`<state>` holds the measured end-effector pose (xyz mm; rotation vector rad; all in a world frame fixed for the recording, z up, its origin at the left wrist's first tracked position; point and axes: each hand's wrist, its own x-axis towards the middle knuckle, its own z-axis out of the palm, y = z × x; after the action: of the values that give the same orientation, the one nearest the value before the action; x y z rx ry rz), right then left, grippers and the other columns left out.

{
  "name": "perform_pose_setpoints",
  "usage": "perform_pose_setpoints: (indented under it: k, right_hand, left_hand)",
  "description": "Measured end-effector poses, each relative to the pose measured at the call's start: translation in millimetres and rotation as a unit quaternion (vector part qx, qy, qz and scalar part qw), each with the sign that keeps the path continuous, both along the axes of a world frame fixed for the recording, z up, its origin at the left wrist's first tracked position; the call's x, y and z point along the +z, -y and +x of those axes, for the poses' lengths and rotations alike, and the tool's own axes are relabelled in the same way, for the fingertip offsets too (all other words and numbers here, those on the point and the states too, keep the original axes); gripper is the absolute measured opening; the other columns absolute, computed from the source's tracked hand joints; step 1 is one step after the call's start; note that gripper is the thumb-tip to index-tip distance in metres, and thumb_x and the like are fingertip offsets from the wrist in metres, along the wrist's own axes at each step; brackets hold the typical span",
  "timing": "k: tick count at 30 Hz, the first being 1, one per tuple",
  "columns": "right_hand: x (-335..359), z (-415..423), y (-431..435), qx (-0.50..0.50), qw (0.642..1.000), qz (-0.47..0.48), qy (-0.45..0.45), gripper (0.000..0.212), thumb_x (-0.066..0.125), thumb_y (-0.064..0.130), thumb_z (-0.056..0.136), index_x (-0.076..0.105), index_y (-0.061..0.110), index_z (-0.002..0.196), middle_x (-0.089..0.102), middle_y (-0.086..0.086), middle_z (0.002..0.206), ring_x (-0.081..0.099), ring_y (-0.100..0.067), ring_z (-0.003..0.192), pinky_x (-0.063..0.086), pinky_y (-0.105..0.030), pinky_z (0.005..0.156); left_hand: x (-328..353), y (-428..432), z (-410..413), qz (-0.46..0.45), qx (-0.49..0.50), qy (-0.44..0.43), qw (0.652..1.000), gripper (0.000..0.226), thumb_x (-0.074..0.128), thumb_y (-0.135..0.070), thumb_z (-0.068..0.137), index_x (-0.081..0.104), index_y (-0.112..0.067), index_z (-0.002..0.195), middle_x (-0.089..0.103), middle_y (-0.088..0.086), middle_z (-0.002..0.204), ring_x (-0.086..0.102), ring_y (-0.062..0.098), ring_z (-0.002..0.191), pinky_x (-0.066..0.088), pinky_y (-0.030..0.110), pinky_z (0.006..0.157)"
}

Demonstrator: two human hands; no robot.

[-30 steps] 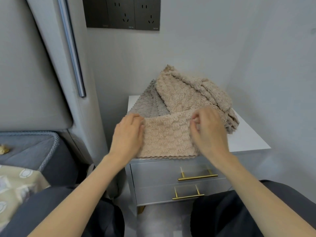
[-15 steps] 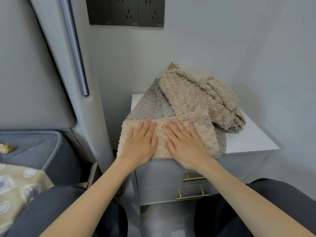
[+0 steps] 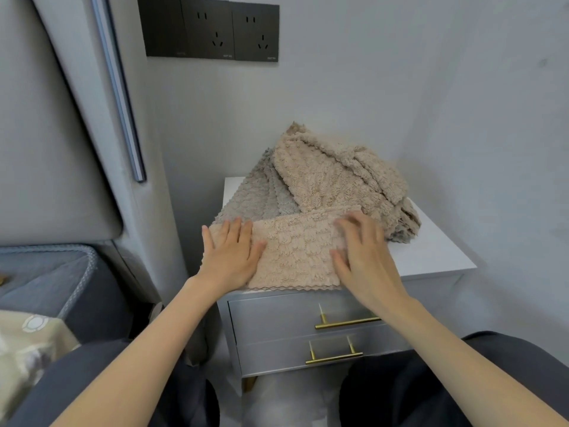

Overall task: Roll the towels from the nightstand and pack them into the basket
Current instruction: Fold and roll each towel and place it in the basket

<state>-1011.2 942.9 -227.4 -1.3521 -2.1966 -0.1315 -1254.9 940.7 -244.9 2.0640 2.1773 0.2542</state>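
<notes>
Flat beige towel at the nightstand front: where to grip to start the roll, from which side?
Probably the near scalloped hem of the flat beige towel, approached from the front: it lies along the front edge of the nightstand, so fingers can slip under. Left hand and right hand rest flat on its two ends, nothing pinched yet.

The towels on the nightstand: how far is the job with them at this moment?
Early stage. Done: one beige towel lies spread flat along the front edge of the nightstand. In hand: the left hand and the right hand press on its two ends with straight fingers. Left: no towel is rolled yet, a heap of towels waits behind it, and no basket is in view.
</notes>
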Motion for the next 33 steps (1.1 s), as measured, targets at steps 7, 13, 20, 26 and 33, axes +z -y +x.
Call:
perform_pose_setpoints:
  k: [7, 13, 20, 26, 33]
  right_hand:
    - [2.6, 12.9, -10.9, -0.087, 0.937, -0.213, -0.262, 0.053, 0.06, 0.032, 0.092, 0.034, 0.011, 0.133, 0.049, -0.001, 0.12, 0.049, -0.016, 0.11, 0.043, -0.031, 0.086]
    - [11.9, 15.5, -19.3, -0.06, 0.892, -0.284, -0.345, 0.019, 0.062, 0.029, 0.09, 0.058, 0.015, 0.101, 0.044, 0.009, 0.076, 0.043, -0.008, 0.065, 0.031, -0.019, 0.054]
    - [51.8, -4.0, -17.7, 0.025, 0.919, -0.162, -0.358, 0.02, 0.057, 0.021, 0.094, 0.049, 0.028, 0.111, 0.052, 0.03, 0.101, 0.057, -0.004, 0.088, 0.04, -0.005, 0.061]
    - [97.9, -38.0, -41.4, 0.054, 0.972, -0.017, -0.229, 0.026, 0.048, 0.024, 0.099, 0.057, 0.03, 0.123, 0.07, 0.0, 0.092, 0.06, -0.015, 0.059, 0.051, -0.03, 0.058]
    - [115.4, -101.6, -88.4, 0.115, 0.985, -0.008, -0.128, 0.028, 0.052, 0.021, 0.098, 0.062, 0.025, 0.123, 0.068, 0.006, 0.115, 0.063, -0.01, 0.1, 0.049, -0.028, 0.086]
  left_hand:
    - [15.4, -20.7, -17.1, 0.057, -0.019, 0.061, 0.996, 0.058, 0.029, -0.048, 0.099, 0.027, -0.016, 0.147, 0.043, 0.008, 0.142, 0.033, 0.026, 0.136, -0.006, 0.057, 0.112]
    - [23.4, -28.2, -31.6, 0.027, -0.051, 0.119, 0.991, 0.039, 0.054, -0.054, 0.087, 0.056, -0.019, 0.104, 0.049, 0.002, 0.099, 0.04, 0.027, 0.106, 0.036, 0.032, 0.082]
    - [45.1, -3.4, -41.0, 0.041, -0.071, 0.167, 0.983, 0.049, 0.059, -0.059, 0.08, 0.04, -0.017, 0.065, 0.041, -0.004, 0.06, 0.035, 0.009, 0.052, 0.026, 0.026, 0.05]
    - [65.4, 18.8, -30.7, -0.073, -0.011, 0.361, 0.93, 0.042, 0.062, -0.055, 0.082, 0.067, -0.014, 0.087, 0.07, -0.005, 0.075, 0.064, 0.009, 0.063, 0.051, 0.024, 0.061]
    - [59.1, 23.6, -25.1, -0.218, 0.035, 0.561, 0.798, 0.031, 0.061, -0.035, 0.09, 0.061, -0.02, 0.116, 0.072, -0.006, 0.105, 0.069, 0.009, 0.096, 0.057, 0.025, 0.069]
